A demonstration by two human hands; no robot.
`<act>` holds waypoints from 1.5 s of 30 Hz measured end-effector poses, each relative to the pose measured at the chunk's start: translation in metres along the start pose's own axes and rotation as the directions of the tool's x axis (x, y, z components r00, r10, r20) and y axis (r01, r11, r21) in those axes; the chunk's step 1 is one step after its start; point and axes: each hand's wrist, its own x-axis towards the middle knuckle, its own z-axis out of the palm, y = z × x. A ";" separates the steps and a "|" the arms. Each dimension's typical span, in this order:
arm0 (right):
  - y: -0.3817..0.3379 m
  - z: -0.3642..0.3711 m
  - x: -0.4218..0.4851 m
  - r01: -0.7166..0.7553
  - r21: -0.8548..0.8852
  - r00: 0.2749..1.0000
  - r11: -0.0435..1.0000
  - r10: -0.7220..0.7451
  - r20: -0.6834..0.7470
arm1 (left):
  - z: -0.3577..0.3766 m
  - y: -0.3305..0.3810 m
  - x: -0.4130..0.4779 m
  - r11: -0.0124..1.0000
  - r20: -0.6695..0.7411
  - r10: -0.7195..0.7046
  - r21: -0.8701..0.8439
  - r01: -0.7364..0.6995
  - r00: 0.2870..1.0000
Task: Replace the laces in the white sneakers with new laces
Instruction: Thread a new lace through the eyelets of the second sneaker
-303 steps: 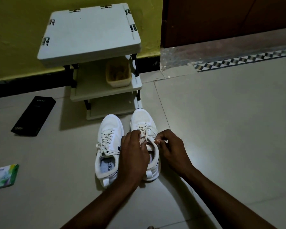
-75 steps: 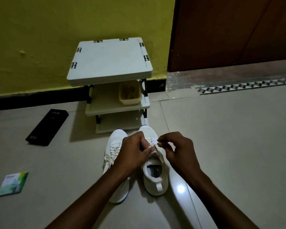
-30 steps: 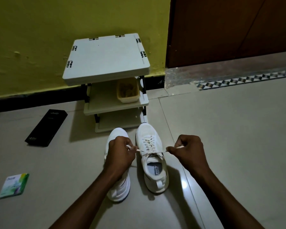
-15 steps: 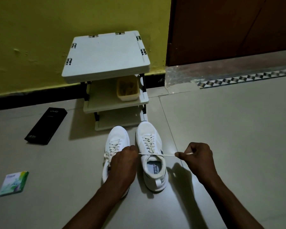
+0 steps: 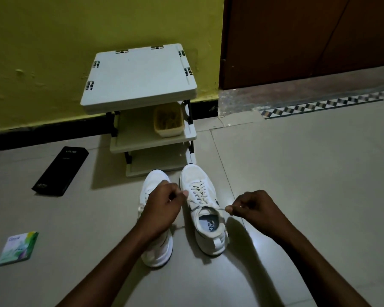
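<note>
On the floor [image 5: 297, 173], right sneaker [image 5: 208, 226]: upright, toe toward the rack [image 5: 138, 78], in full sight; the insole print is only partly readable.
Left sneaker [image 5: 157, 249]: just beside it and parallel; only toe and heel show, the middle and its lacing are hidden under the left hand [image 5: 162, 207] and wrist.
Lace [image 5: 198, 193]: crisscrosses the right sneaker's eyelets; one thin end runs from the top eyelets to the right hand [image 5: 255, 207], the end toward the left hand is hard to follow.
Left grip: closed above the left sneaker, thumb and forefinger pinching the lace; a pale strand lies on the floor below the wrist, its origin hidden.
Right grip: closed to the right of the right sneaker, thumb and forefinger pinching the lace end; the other fingers are folded under.
Rack tiers: three, against the yellow wall [image 5: 75, 41]; the lowest is partly behind the sneaker toes.
Tub [image 5: 169, 120]: on the middle tier, contents dim and unclear.
Black box [image 5: 60, 171]: flat on the floor to the left, lettering faint.
Packet [image 5: 18, 248]: near the left edge, print blurred.
Door [image 5: 308, 41]: brown, cut off by the top and right edges.
Forearms [image 5: 111, 262]: both cut off at the bottom edge.
</note>
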 end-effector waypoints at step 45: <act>-0.019 0.043 0.017 0.374 -0.137 0.870 0.917 -0.399 -0.289 | 0.025 -0.004 0.003 0.954 -0.095 0.291 0.105 -0.281 0.952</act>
